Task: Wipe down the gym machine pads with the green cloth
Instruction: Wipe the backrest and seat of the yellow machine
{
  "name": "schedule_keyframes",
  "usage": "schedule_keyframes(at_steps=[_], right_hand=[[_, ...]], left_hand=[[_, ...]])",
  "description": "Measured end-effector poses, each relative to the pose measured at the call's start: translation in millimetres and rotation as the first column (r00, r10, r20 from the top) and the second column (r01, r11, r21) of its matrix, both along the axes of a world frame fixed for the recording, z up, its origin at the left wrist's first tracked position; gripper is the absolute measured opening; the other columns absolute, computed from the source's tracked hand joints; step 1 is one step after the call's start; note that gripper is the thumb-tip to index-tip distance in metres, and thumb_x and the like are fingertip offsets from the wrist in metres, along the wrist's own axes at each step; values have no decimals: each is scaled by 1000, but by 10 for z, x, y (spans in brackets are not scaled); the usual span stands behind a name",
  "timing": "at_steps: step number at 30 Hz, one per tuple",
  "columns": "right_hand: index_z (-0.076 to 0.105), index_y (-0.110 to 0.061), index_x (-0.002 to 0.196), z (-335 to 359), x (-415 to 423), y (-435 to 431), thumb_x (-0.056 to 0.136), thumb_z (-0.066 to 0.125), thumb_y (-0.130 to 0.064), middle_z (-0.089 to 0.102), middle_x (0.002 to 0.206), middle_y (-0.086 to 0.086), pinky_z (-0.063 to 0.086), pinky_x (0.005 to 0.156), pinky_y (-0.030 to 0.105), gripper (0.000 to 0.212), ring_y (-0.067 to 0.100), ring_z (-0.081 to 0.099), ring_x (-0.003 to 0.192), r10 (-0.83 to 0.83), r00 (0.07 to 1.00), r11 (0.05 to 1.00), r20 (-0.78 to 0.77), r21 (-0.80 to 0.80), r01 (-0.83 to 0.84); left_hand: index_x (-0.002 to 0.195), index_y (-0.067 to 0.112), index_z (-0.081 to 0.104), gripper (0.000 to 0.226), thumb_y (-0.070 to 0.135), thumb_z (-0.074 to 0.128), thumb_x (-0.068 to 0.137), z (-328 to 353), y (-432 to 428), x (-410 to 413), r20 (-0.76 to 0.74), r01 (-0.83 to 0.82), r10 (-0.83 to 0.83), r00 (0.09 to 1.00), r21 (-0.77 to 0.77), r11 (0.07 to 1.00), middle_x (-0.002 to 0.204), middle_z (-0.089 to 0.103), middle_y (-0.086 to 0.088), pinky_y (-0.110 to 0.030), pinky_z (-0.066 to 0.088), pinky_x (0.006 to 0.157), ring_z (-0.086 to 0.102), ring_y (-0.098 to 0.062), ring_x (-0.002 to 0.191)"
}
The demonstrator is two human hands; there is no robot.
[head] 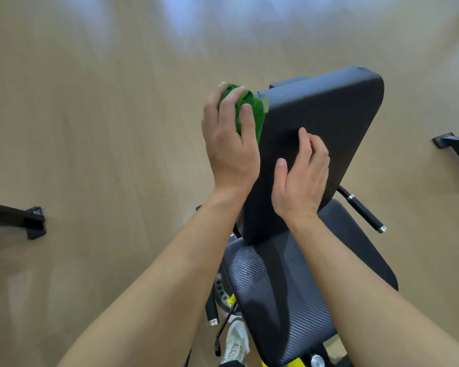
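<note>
A black upright back pad (326, 120) of the gym machine stands in front of me, above the textured black seat pad (278, 295). My left hand (229, 147) presses a bunched green cloth (252, 109) against the back pad's left side edge, near its top. My right hand (300, 176) rests on the front face of the back pad, fingers loosely curled, holding nothing. Part of the cloth is hidden under my left fingers.
A black side handle (363, 210) sticks out to the right of the seat. A second handle (211, 313) and a lever lie lower left of the seat, by a white shoe (235, 343). Black frame feet sit on the wooden floor at far left (33, 222) and far right (445, 140).
</note>
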State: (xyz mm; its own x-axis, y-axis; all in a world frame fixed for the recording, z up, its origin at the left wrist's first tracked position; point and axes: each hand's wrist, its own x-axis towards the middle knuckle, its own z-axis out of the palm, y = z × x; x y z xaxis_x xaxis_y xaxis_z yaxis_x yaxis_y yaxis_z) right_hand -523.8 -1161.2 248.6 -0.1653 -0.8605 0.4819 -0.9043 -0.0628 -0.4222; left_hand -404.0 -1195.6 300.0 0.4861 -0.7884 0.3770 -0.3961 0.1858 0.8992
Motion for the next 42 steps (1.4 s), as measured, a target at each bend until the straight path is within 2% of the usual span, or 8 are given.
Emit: schedule_keyframes(at_steps=[6, 9, 11, 17, 22, 27, 36, 42], right_hand=[[46, 3, 145, -321, 51, 133, 90, 60, -16, 49, 141, 23, 40, 107, 44, 60, 37, 50, 126, -59, 997, 996, 47, -67, 62], [48, 2, 142, -602, -12, 293, 90, 59, -15, 51, 135, 20, 37, 105, 38, 56, 32, 49, 120, -143, 980, 989, 139, -21, 148], [48, 0, 141, -811, -83, 439, 91, 58, -16, 50, 135, 18, 36, 106, 37, 54, 30, 47, 121, -190, 968, 981, 163, 54, 184], [52, -7, 136, -1368, -312, 930, 96, 56, -19, 52, 134, 15, 40, 105, 42, 41, 29, 49, 123, -300, 943, 918, 142, 312, 245], [56, -8, 130, -1680, -403, 1221, 97, 57, -19, 55, 129, 15, 42, 99, 45, 36, 31, 51, 117, -284, 956, 874, 72, 430, 227], [56, -6, 129, -1613, -414, 1314, 97, 55, -19, 57, 125, 14, 43, 98, 45, 34, 30, 52, 116, -280, 953, 872, 116, 446, 202], [55, -11, 130, -898, -173, 963, 101, 50, -22, 54, 118, 2, 52, 89, 41, 32, 20, 57, 106, -218, 912, 927, 348, 365, 82], [55, -13, 130, -506, -89, 747, 101, 47, -23, 51, 114, -5, 53, 87, 42, 31, 18, 56, 104, -202, 880, 945, 429, 322, 60]], left_hand=[[138, 18, 58, 36, 26, 36, 110, -1158, 726, -198, -182, 40, 43, 982, 430, 902, 132, 62, 1, -34, 45, 106, 56, -12, 121], [140, 21, 56, 37, 27, 35, 111, -1504, 914, -339, -273, 60, 96, 957, 511, 858, 136, 59, 7, -3, 37, 97, 52, -5, 121], [141, 20, 55, 38, 27, 34, 111, -1674, 925, -368, -274, 50, 129, 953, 562, 826, 133, 56, 12, 7, 28, 87, 48, -1, 119], [138, 32, 54, 40, 43, 27, 109, -2325, 1091, -469, -335, 117, 231, 913, 759, 640, 134, 62, 3, -37, 46, 102, 58, -21, 122], [141, 31, 52, 46, 47, 24, 108, -2547, 1245, -561, -393, 216, 315, 864, 854, 473, 120, 49, -3, -40, 39, 110, 50, -26, 120], [102, 10, 64, 34, 32, 39, 104, -2497, 1151, -408, -420, 174, 446, 790, 852, 494, 105, 67, -18, -43, 51, 90, 63, -41, 103], [99, 15, 55, 25, 36, 42, 105, -1023, 423, -51, -442, 81, 346, 828, 703, 706, 84, 54, 1, -37, 47, 79, 53, -23, 81], [102, 13, 63, 23, 32, 50, 104, 143, 31, 161, -505, 35, 230, 832, 461, 887, 92, 64, -2, -36, 54, 79, 60, -21, 82]])
